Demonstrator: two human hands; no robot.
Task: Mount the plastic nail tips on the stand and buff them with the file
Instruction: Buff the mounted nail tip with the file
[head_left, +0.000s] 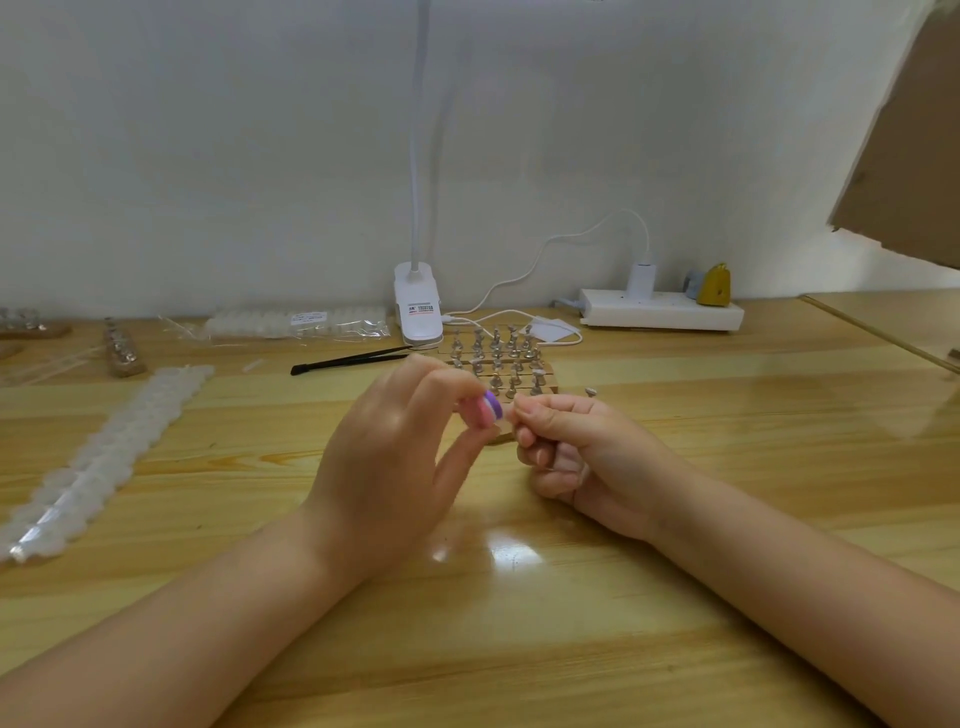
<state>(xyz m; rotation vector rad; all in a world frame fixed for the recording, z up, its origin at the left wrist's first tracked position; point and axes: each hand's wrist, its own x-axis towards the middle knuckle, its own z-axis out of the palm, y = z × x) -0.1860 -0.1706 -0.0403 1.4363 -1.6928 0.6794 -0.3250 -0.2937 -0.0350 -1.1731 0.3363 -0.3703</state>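
You are at a glossy, pale wooden table (519, 649) that runs back to a plain white wall (208, 130), with lamp glare showing on the varnish just near your wrists. Your left hand (395, 457) is raised over the middle of the table, its fingertips pinching a small pink, white and purple file (490, 409). Your right hand (566, 447) sits just right of it, fingers curled in, thumb and forefinger pinched at the file's edge; whatever they hold is too small to make out, so I cannot tell if it is a nail tip. Right behind your hands stands the stand (496, 364), a wooden block with rows of small metal pegs, some capped with pale tips; its near edge is hidden by your fingers. One loose peg (590, 391) lies on the table just right of the stand. Left of the stand lie black tweezers (353, 359). At the far edge a white clip lamp (417, 306) rises up the wall, and its cable loops to a white power strip (662, 312) on the right, beside a small yellow object (714, 285). A clear bag of tips (296, 322) lies far left of the lamp, and a long strip of tips (104, 457) runs diagonally along the left side. More peg blocks (122, 348) sit at the far left. A cardboard sheet (909, 156) leans in at the upper right.
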